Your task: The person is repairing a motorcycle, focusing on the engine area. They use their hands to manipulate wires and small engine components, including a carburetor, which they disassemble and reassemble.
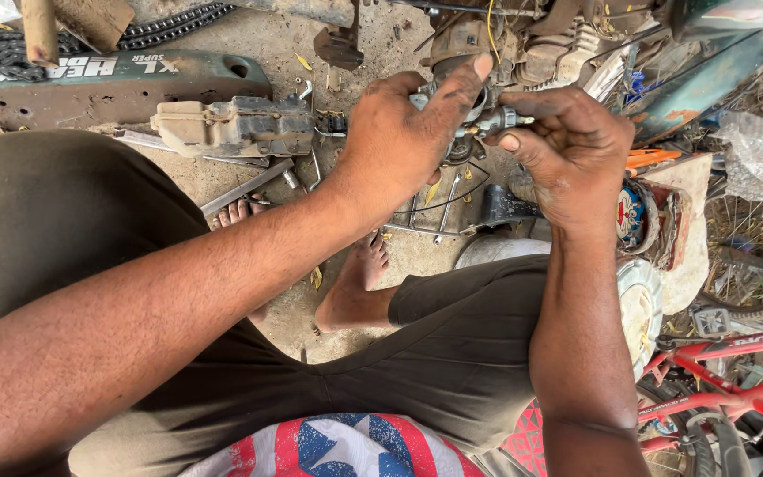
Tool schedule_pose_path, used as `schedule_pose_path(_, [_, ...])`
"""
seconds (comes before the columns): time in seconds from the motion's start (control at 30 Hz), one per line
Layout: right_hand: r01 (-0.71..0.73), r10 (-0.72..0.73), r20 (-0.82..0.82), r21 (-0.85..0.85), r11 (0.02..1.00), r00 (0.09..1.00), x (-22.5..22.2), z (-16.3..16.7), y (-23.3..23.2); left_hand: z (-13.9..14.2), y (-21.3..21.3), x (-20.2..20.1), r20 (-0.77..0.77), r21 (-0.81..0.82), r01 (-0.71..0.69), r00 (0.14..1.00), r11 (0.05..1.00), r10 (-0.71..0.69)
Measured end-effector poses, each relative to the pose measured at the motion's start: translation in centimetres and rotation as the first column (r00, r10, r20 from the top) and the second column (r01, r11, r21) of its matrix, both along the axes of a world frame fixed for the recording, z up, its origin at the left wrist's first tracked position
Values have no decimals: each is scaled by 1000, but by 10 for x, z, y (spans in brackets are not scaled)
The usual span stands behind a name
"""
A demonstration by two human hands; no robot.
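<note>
My single head camera looks steeply down from close above, past my lap (pixel 222 353) to the dirt floor (pixel 267 44).

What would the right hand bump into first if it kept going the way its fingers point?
The right hand points leftward, fingers on the small metal engine part held between both hands. Going on, it would likely meet the left hand, whose thumb lies over that part. Depth is hard to judge.
</note>
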State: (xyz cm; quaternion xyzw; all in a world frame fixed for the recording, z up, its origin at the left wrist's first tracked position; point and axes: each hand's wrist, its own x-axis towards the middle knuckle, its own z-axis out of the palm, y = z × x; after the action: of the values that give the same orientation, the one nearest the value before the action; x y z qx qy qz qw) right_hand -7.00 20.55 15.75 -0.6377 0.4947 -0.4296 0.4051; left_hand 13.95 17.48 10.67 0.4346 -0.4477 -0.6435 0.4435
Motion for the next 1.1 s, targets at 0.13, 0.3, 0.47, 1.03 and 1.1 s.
schedule_pose_path(0.13, [-16,16,0,1,1000,1000,3,0,-1,-3,-1,-1,148,-344,-122,972,931,182])
schedule_pose_path(0.3, [4,-9,74,67,998,997,2,-2,-2,-6,3,-2,164,-256,-36,983,966,80])
schedule_pose_path(0.47, [14,-20,72,90,996,997,1,-4,-1,-1,6,-3,174,-223,-36,982,974,76])
schedule_pose_path(1.03, [121,-122,0,134,984,993,28,-26,0,12,11,8,283,-397,-78,937,914,203])
schedule_pose_path(1.1, [113,-113,-9,185,976,994,24,-26,0,9,11,9,300,-410,-25,941,912,160])
